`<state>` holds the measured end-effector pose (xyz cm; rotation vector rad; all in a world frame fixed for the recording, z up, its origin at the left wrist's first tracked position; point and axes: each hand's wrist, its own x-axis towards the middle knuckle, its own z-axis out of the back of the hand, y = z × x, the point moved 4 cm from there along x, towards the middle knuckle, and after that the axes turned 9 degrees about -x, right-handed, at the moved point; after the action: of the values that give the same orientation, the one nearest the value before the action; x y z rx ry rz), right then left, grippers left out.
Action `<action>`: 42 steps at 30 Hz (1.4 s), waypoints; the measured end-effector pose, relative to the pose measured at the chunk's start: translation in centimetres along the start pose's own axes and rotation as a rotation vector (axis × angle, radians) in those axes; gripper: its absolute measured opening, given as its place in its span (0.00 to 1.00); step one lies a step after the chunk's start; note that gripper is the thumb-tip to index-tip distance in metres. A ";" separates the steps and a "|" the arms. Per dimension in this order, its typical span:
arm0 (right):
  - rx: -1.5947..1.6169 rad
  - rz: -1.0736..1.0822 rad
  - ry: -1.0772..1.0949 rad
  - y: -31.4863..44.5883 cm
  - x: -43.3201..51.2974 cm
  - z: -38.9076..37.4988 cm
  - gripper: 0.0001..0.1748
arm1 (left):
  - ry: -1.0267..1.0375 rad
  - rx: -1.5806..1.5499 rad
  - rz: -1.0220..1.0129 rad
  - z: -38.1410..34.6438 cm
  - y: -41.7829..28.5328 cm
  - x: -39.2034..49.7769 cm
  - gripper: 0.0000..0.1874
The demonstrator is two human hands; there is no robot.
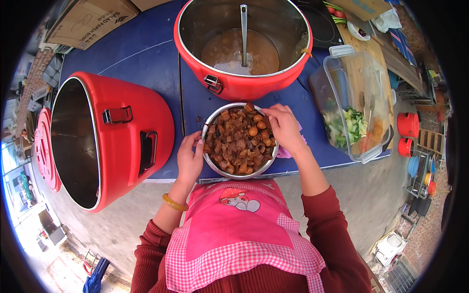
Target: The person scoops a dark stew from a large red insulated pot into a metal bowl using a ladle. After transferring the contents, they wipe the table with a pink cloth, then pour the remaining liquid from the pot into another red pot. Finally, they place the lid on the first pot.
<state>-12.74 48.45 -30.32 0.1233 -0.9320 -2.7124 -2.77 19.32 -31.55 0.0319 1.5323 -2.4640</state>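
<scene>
A round stainless steel bowl [211,165] sits at the front edge of the blue table, heaped with braised meat chunks [234,143] and several small brown eggs [253,131]. My left hand [190,155] rests against the bowl's left rim, thumb up along the side. At the upper right rim, my right hand [284,124] has its fingers over the edge, close to the food. Whether those fingers pinch the metal or a piece of food cannot be made out. Part of a pink cloth [285,152] shows beside the bowl, under my right wrist.
Behind the bowl stands a red insulated barrel [242,88] with brown broth and a ladle [244,33]. Another red barrel [128,146] lies on its side at left. A clear plastic bin [331,110] with chopped greens [353,122] stands right, near an induction cooktop [317,22]. A cardboard box [91,23] sits back left.
</scene>
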 end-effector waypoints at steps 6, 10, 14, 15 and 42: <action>-0.072 0.142 0.060 1.6 2.6 -2.4 0.23 | -0.018 -0.037 0.011 0.0 0.5 -0.5 0.13; -0.091 0.162 0.143 1.9 2.9 -3.3 0.25 | -0.027 -0.052 0.015 0.2 0.7 -0.9 0.13; -0.147 0.224 0.164 2.6 3.0 -3.0 0.26 | -0.019 -0.033 0.018 0.3 0.7 -1.2 0.14; -0.119 0.216 0.141 2.5 2.9 -2.5 0.26 | -0.024 -0.034 0.012 0.3 0.7 -1.1 0.14; 0.336 -0.301 -0.203 -0.2 -9.1 -0.8 0.18 | -0.070 0.158 -0.017 -0.1 -0.8 -3.7 0.09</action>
<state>-3.90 50.68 -31.19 0.0563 -1.5390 -2.8480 0.62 20.43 -30.35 -0.0401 1.3127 -2.5649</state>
